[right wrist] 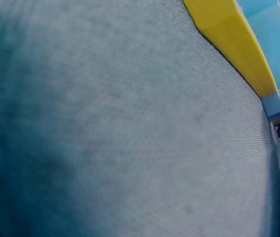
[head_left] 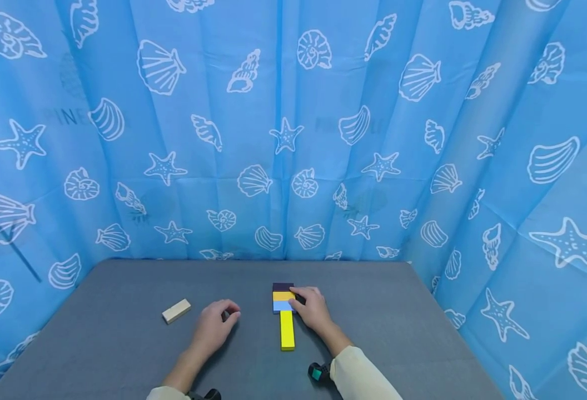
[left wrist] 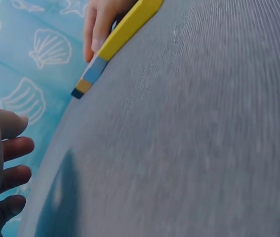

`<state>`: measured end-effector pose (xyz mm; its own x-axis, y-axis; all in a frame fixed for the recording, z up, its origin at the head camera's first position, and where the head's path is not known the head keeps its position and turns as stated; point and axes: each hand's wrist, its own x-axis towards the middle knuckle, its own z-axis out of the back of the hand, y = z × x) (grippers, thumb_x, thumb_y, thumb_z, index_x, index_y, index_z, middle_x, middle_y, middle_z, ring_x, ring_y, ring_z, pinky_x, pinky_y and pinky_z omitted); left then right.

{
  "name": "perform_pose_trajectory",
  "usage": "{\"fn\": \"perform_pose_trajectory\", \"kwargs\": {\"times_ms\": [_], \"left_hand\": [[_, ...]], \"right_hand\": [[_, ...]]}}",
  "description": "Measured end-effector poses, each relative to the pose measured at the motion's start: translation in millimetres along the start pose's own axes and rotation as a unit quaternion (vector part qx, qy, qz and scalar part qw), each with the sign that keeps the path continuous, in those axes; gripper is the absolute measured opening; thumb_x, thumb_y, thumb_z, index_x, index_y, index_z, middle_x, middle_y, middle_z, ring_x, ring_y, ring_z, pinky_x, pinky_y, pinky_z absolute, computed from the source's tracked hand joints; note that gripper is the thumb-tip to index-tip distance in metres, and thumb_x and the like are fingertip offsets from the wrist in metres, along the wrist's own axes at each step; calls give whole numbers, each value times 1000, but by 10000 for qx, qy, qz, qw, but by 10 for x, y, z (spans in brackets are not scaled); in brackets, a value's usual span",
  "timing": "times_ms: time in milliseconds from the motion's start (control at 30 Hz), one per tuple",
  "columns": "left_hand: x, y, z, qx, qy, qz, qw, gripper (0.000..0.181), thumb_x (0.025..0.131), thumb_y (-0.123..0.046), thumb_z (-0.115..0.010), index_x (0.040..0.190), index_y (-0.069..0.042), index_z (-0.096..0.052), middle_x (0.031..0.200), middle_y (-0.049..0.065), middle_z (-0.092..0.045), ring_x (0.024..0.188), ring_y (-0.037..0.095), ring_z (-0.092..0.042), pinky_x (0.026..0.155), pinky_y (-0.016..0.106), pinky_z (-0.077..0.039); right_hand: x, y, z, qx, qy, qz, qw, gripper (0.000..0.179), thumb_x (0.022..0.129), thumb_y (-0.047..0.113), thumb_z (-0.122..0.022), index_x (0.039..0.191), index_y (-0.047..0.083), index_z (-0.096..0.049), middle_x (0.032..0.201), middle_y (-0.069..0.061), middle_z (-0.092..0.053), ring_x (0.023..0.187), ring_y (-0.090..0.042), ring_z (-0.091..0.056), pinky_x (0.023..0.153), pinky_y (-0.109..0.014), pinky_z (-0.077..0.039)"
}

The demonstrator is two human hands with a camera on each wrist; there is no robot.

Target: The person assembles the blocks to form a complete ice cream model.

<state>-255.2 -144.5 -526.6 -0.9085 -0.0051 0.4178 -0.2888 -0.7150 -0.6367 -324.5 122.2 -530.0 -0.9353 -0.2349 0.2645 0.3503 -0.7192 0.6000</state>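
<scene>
My right hand (head_left: 313,308) has its thumb and index finger at the right end of three small blocks lying side by side. Between those two fingertips shows the orange block (head_left: 282,296), pinched at its end. Behind it lies a dark purple block (head_left: 282,286), and in front of it a light blue block (head_left: 282,306). A long yellow block (head_left: 287,330) extends from the blue one toward me. My left hand (head_left: 212,328) hovers to the left with loosely bent fingers and holds nothing; in the left wrist view its fingers (left wrist: 16,148) are spread apart.
A pale wooden block (head_left: 176,311) lies on the grey table (head_left: 123,344), left of my left hand. Blue curtains (head_left: 283,211) with white shell prints hang behind the table and along its sides. Dark straps with small devices sit at both wrists.
</scene>
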Motion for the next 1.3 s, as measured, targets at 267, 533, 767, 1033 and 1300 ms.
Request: {"fn": "perform_pose_trajectory", "kwargs": {"times_ms": [267,533,767,1033,1300], "left_hand": [[-4,142,169,456,-11,90,9989,9,84,-12,-76,88,-19,-71,84,-11,-61,78,11,-53,70,36,-46],[-39,313,452,1076,-131,7,9941,10,82,-12,-77,91,-16,-73,91,-4,-65,91,22,-61,80,48,-48],[-59,496,689,1439,-28,75,9896,14,82,-14,-78,95,-14,-74,100,4,-66,93,28,-58,78,50,-47],[-123,593,892,1914,324,519,9796,25,81,-21,-79,104,-12,-73,109,12,-64,96,35,-58,77,55,-44],[-236,661,1013,2269,497,1016,9673,37,80,-22,-79,113,-8,-70,116,20,-59,98,42,-54,75,58,-41]], "right_hand": [[9,-34,31,15,26,35,10000,36,94,25,-66,129,14,-65,128,-7,-62,120,-28,-49,98,-51,-42],[7,-51,19,18,25,39,10000,37,93,24,-66,128,14,-65,127,-7,-63,119,-28,-49,97,-51,-42],[9,-52,7,2,-7,-1,10000,36,93,25,-66,128,15,-66,127,-6,-63,119,-27,-49,98,-50,-42],[11,-42,14,43,-25,25,10000,36,93,25,-67,128,15,-66,127,-6,-63,118,-27,-50,97,-50,-42],[-2,-11,13,129,27,-26,9999,37,93,25,-67,128,15,-66,127,-6,-63,118,-27,-49,97,-50,-43]]}}
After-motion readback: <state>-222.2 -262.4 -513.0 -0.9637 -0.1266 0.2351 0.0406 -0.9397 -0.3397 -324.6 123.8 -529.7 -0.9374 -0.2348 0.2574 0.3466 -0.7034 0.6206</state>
